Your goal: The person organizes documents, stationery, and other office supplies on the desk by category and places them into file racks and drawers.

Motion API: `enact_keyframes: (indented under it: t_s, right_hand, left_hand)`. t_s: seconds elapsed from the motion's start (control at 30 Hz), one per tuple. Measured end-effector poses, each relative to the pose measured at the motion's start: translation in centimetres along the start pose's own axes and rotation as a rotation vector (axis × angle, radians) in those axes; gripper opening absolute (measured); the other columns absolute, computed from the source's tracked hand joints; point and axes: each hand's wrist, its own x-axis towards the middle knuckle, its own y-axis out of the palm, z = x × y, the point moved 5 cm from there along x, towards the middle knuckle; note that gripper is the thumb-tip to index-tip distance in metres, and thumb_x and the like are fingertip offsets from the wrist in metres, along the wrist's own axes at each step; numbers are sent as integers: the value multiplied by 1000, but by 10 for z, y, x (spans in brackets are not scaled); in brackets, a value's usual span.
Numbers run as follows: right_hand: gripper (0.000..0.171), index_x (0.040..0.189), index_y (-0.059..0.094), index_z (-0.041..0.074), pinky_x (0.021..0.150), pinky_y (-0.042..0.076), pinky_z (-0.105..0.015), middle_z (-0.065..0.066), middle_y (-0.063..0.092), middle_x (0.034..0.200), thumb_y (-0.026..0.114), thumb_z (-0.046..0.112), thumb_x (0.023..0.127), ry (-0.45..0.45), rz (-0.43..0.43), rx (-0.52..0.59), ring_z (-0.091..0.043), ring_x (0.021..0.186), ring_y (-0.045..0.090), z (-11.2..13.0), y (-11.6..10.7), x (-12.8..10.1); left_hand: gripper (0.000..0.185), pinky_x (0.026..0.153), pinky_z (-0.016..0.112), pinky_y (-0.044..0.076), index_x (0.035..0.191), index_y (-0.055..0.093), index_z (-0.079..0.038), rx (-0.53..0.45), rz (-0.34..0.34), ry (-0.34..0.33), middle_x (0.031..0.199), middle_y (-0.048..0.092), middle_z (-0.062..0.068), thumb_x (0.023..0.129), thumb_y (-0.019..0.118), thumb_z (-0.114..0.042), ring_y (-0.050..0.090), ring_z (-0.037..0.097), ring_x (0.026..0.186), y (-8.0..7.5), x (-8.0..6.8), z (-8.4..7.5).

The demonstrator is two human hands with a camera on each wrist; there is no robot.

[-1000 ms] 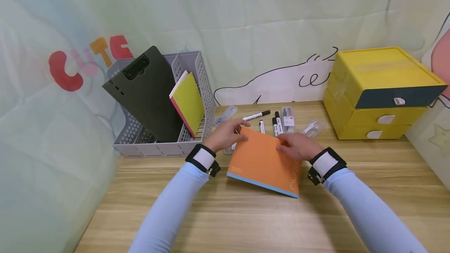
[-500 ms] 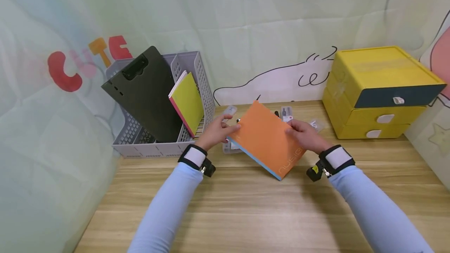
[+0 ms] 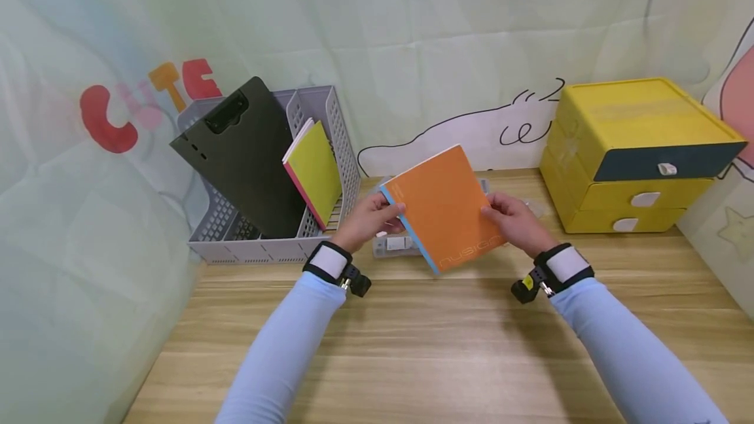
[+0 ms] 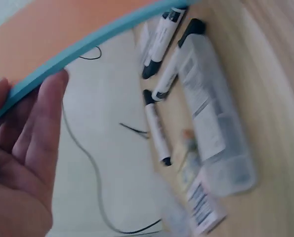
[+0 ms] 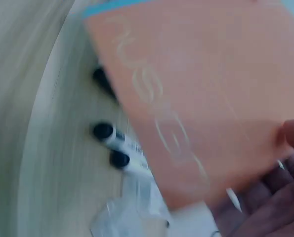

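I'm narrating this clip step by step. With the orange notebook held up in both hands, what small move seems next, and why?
Probably swing the orange notebook left toward the grey file rack: both the left hand and right hand hold it tilted above the table, and a yellow notebook already stands there.

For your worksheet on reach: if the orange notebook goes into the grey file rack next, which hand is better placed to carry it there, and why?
Probably the left hand. It grips the notebook by its blue spine edge, on the side facing the rack. The right hand holds the far edge, towards the yellow drawers.
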Motion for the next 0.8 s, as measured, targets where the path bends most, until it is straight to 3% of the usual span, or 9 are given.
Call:
enact_keyframes:
  t_s: [0.07, 0.17, 0.27, 0.33, 0.43, 0.57, 0.63, 0.8]
  right_hand:
    - [38, 131, 53, -5, 91, 48, -45, -25, 61, 121, 50, 22, 105, -11, -26, -164, -35, 107, 60, 1, -4, 0]
    - [52, 141, 47, -5, 100, 41, -57, -30, 54, 135, 52, 31, 103, 18, -44, -502, -45, 122, 53, 0, -12, -1]
    - [64, 138, 50, -7, 90, 45, -61, -33, 56, 129, 59, 41, 97, 110, 7, -790, -48, 113, 56, -4, -18, -5]
    - [67, 129, 57, -7, 80, 49, -58, -32, 62, 118, 64, 47, 91, 185, 81, -897, -43, 98, 61, -8, -18, -9]
    - [72, 123, 61, -8, 69, 48, -51, -29, 64, 106, 67, 54, 86, 282, 184, -934, -35, 82, 59, -11, -18, -14]
    - [80, 131, 54, -8, 72, 46, -49, -28, 61, 108, 65, 57, 86, 344, 258, -916, -35, 85, 56, -16, -18, -16]
    - [81, 134, 52, -8, 73, 47, -49, -28, 61, 109, 64, 57, 87, 340, 274, -910, -35, 87, 55, -17, -16, -16]
    - [81, 133, 53, -9, 77, 49, -48, -30, 61, 112, 62, 57, 88, 312, 309, -915, -34, 89, 56, -18, -12, -15]
  left_hand:
    - [28, 75, 33, 57, 121, 61, 8, 34, -36, 67, 99, 71, 16, 103, 54, -12, 67, 18, 78, -5, -2, -9]
    - [26, 71, 30, 57, 117, 62, 9, 72, -127, 156, 98, 70, 20, 102, 56, -11, 66, 19, 77, -18, -6, -24]
    - [27, 68, 27, 56, 114, 64, 9, 67, -264, 225, 98, 70, 23, 101, 58, -14, 65, 19, 75, -38, -14, -39]
    - [31, 68, 25, 55, 115, 64, 7, 63, -369, 266, 102, 70, 23, 101, 59, -20, 64, 16, 75, -53, -23, -49]
    - [32, 67, 23, 52, 112, 66, 8, 129, -552, 367, 100, 70, 23, 101, 60, -22, 62, 13, 73, -75, -41, -71]
    - [29, 64, 18, 48, 105, 68, 7, 280, -811, 524, 96, 72, 18, 100, 61, -21, 62, 6, 74, -106, -64, -91]
    - [30, 65, 17, 46, 106, 69, 4, 329, -934, 582, 96, 73, 13, 100, 62, -24, 62, 2, 77, -122, -73, -95]
    - [34, 74, 17, 48, 108, 68, 3, 290, -1189, 586, 105, 73, 3, 99, 62, -29, 67, 6, 91, -150, -96, -103]
